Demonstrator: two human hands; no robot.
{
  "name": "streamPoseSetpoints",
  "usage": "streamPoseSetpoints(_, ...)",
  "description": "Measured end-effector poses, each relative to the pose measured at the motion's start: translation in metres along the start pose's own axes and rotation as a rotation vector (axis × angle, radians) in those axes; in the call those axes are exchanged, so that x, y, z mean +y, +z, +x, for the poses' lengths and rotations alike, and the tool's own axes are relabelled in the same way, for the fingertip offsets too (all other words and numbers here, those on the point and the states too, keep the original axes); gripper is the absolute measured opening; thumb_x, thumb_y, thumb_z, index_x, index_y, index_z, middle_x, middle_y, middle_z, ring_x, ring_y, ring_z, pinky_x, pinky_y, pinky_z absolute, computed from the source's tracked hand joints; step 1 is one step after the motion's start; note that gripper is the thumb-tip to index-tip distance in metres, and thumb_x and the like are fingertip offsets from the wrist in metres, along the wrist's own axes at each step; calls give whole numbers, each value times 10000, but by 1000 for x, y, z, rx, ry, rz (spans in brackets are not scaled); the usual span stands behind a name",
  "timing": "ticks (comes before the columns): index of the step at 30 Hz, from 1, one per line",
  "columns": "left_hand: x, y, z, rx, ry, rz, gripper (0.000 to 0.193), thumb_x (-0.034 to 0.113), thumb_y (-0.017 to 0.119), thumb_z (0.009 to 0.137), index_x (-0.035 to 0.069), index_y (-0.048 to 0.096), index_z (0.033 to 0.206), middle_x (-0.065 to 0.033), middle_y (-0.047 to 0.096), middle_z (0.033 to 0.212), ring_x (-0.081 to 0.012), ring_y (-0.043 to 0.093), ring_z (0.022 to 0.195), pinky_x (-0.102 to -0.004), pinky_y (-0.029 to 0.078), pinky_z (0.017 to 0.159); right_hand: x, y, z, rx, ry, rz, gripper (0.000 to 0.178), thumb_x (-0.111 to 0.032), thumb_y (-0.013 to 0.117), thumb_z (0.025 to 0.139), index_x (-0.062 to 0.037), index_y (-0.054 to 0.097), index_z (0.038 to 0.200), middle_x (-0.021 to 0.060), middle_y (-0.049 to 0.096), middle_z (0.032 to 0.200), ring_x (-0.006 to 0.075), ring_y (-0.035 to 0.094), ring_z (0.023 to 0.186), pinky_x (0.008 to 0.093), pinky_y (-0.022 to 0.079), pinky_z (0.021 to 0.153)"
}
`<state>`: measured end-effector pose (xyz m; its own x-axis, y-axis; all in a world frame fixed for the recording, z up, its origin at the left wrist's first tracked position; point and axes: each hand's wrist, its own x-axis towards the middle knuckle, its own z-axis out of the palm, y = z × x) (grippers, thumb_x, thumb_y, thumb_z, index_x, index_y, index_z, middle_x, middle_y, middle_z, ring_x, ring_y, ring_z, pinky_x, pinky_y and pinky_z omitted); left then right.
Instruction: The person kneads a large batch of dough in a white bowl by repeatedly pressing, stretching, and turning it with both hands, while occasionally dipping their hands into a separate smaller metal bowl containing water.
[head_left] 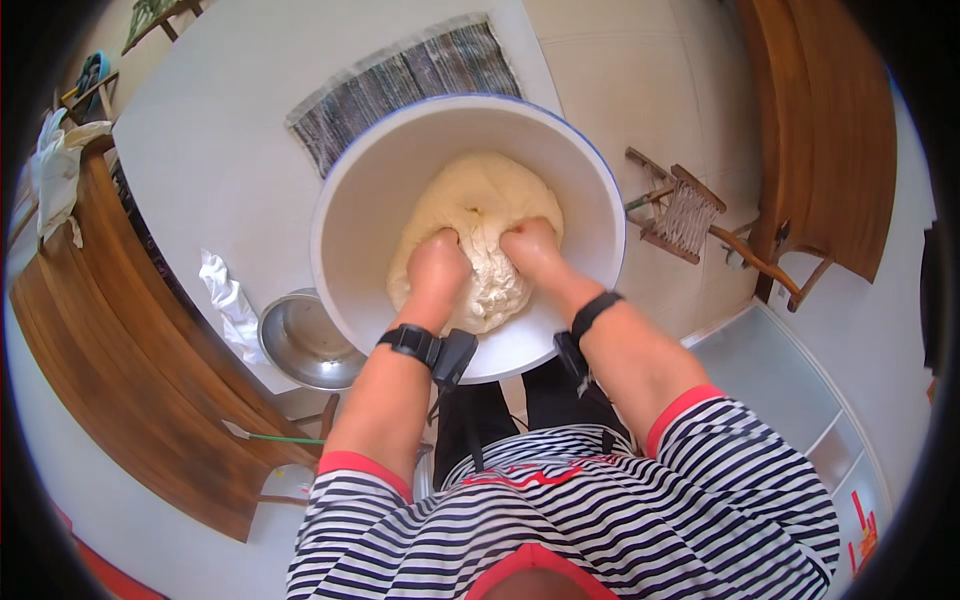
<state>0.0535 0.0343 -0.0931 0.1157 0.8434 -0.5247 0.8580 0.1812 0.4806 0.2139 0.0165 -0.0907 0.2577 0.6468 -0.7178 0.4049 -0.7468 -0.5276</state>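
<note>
A large mass of pale dough fills much of a wide white basin with a blue rim. Both my hands are closed and pushed into it. Left of the middle, my left hand sinks knuckles-first into the dough. My right hand presses in on the other side, a little farther from me. Between them the dough is rough, wrinkled and lighter in colour; beyond them it bulges smooth and rounded. The dough hides my fingertips. Black bands with small devices circle both wrists.
A steel bowl stands against the basin's left side, near a crumpled white bag. Behind the basin lies a striped grey cloth on a white table. Wooden benches flank both sides. A folding stool stands right.
</note>
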Motion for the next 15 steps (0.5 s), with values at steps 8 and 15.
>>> streamPoseSetpoints(8,8,-2,10,-346,-8,300,199,169,539,824,37,687,847,-178,675,870,-353,649,859,-433,509,754,-61,-21,15,-643,183,-651,149,-126,579,749,-8,669,727,144,658,712,260,619,610,373,497,612)
streamPoseSetpoints(15,19,0,-78,182,-268,-284,118,143,581,786,42,626,746,-153,627,731,-334,619,714,-429,494,647,25,15,-67,172,93,370,210,-159,655,738,-33,581,587,86,617,606,142,579,592,320,469,530)
